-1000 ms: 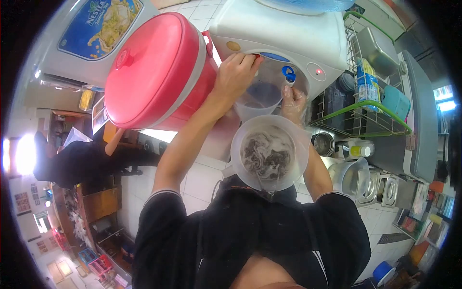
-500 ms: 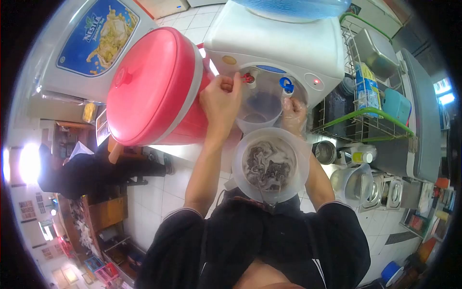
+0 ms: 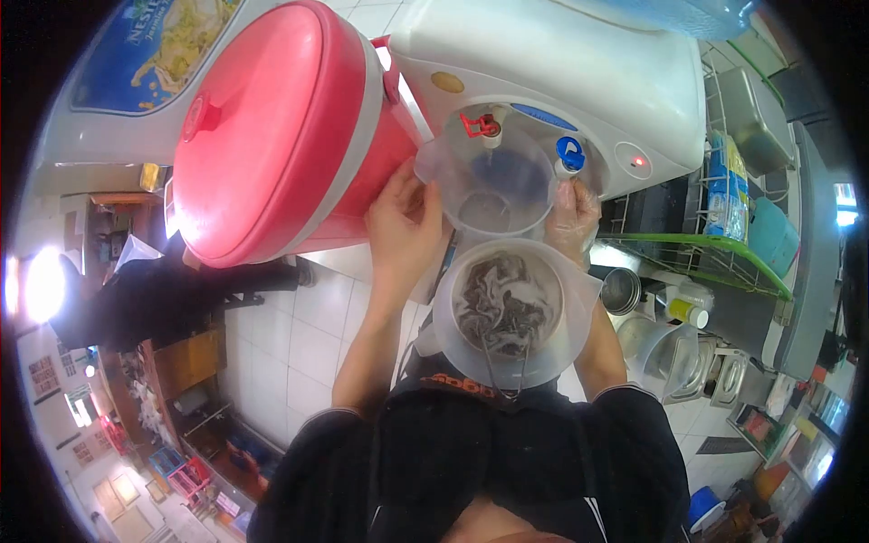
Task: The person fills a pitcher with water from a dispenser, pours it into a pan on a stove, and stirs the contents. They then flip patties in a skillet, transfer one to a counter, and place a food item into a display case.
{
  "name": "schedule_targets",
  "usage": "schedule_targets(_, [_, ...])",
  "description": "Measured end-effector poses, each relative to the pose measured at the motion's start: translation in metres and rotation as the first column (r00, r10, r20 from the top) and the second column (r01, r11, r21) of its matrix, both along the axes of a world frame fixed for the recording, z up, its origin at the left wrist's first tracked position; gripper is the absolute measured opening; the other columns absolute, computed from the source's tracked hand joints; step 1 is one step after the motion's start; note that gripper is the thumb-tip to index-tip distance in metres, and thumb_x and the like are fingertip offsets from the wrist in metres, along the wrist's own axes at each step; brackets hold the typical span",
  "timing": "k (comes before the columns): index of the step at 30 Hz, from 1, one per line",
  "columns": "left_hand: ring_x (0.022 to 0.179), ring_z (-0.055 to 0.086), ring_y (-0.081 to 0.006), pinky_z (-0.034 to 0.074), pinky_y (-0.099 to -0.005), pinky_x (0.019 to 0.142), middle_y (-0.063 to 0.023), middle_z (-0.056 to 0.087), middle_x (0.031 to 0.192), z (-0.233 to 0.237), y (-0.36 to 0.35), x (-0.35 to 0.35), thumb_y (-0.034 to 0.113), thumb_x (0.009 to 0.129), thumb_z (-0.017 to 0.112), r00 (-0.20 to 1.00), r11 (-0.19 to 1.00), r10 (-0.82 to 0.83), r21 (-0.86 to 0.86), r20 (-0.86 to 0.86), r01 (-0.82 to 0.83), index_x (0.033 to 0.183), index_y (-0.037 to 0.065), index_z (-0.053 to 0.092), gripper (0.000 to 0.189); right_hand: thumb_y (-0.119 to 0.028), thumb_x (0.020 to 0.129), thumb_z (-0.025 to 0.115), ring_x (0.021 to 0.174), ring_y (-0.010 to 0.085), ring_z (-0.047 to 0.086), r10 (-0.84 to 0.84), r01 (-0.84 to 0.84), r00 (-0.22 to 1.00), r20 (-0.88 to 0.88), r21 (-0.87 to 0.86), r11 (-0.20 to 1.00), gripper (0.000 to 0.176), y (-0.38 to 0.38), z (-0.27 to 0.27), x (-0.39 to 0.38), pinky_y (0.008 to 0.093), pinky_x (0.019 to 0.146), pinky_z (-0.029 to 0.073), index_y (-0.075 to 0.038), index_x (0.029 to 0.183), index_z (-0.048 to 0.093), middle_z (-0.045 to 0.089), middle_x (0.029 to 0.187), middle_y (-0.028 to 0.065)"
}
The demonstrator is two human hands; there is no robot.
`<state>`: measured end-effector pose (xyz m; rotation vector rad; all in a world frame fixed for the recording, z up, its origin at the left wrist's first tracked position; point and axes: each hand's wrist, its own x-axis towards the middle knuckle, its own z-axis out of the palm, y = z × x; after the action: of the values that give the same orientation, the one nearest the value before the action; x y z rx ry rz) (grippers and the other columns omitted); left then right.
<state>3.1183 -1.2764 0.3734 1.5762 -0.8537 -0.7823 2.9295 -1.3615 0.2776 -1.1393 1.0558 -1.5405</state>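
A clear plastic pitcher (image 3: 471, 217) stands under the taps of a white water dispenser (image 3: 543, 54). My right hand (image 3: 577, 214), in a thin clear glove, grips the pitcher's right side, just below the blue tap (image 3: 569, 156). My left hand (image 3: 405, 215) is beside the pitcher's left rim, fingers loosely bent and thumb apart, holding nothing. Above the pitcher is the red tap (image 3: 482, 127). Closer to my body, a second translucent pitcher (image 3: 453, 339) holds a strainer (image 3: 527, 348) and dark liquid streaked with pale foam.
A large red drink cooler (image 3: 262, 136) with a lid stands close on the left. To the right is a green-edged wire rack (image 3: 706, 244) with packets and a metal container. Metal pans (image 3: 695, 362) and a bottle (image 3: 688, 312) are lower right. A person in dark clothes (image 3: 118, 303) is at the far left.
My left hand has left the red tap and come down to the pitcher's left side. My right hand remains at the pitcher. The view has shifted closer to the dispenser.
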Motion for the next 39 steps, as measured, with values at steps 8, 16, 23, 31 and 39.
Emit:
schedule_targets(8, [0.108,0.061,-0.019,0.049,-0.0286,0.092,-0.0176,0.062,0.119,0.003,0.0,-0.001,-0.005,0.083,0.06,0.993,0.996,-0.045,-0.085,-0.105,0.036,0.134,-0.011,0.04,0.055,-0.025,0.088,0.065,0.066,0.0051,0.046,0.083,-0.102,0.99,0.115,0.165,0.981,0.023,0.007,-0.016,-0.011,0.0243,0.055,0.036,-0.002,0.084,0.066,0.056,0.071,-0.004])
schedule_targets(16, [0.109,0.061,-0.0188,0.048,-0.0286,0.093,-0.019,0.06,0.123,-0.003,0.006,0.004,-0.007,0.082,0.059,0.974,0.995,-0.003,-0.098,-0.225,-0.02,0.134,-0.011,0.04,0.056,-0.017,0.086,0.061,0.065,0.0039,0.043,0.158,-0.172,0.982,0.099,0.156,0.973,0.017,0.011,0.017,-0.005,0.0231,0.057,0.036,-0.001,0.081,0.064,0.055,0.071,-0.0051])
schedule_targets(23, [0.11,0.06,-0.0181,0.048,-0.028,0.093,-0.0183,0.06,0.124,-0.008,0.006,0.008,-0.007,0.082,0.06,0.981,0.996,-0.019,-0.092,-0.194,0.001,0.134,-0.011,0.04,0.056,-0.015,0.084,0.062,0.067,0.0039,0.042,0.221,-0.23,0.972,0.075,0.136,0.964,0.016,0.013,0.019,-0.008,0.0216,0.059,0.034,-0.002,0.076,0.059,0.05,0.069,-0.0068])
schedule_targets(31, [0.111,0.059,-0.0184,0.046,-0.028,0.094,-0.0184,0.06,0.124,-0.007,0.006,0.008,-0.004,0.084,0.061,0.979,0.995,-0.026,-0.099,-0.203,0.006,0.135,-0.011,0.039,0.056,-0.016,0.085,0.062,0.064,0.0037,0.041,0.275,-0.27,0.959,-0.067,0.072,0.96,0.017,0.009,0.018,-0.012,0.0222,0.055,0.033,-0.003,0.074,0.058,0.049,0.068,-0.0073])
schedule_targets(39, [0.111,0.059,-0.0187,0.047,-0.0285,0.093,-0.0189,0.059,0.125,-0.009,0.008,0.01,-0.002,0.084,0.061,0.988,0.997,-0.021,-0.082,-0.152,0.009,0.136,-0.01,0.039,0.057,-0.015,0.084,0.065,0.064,0.0031,0.042,0.259,-0.258,0.965,-0.039,0.045,0.965,0.017,0.007,0.01,-0.012,0.0215,0.055,0.034,-0.002,0.075,0.059,0.051,0.068,-0.0071])
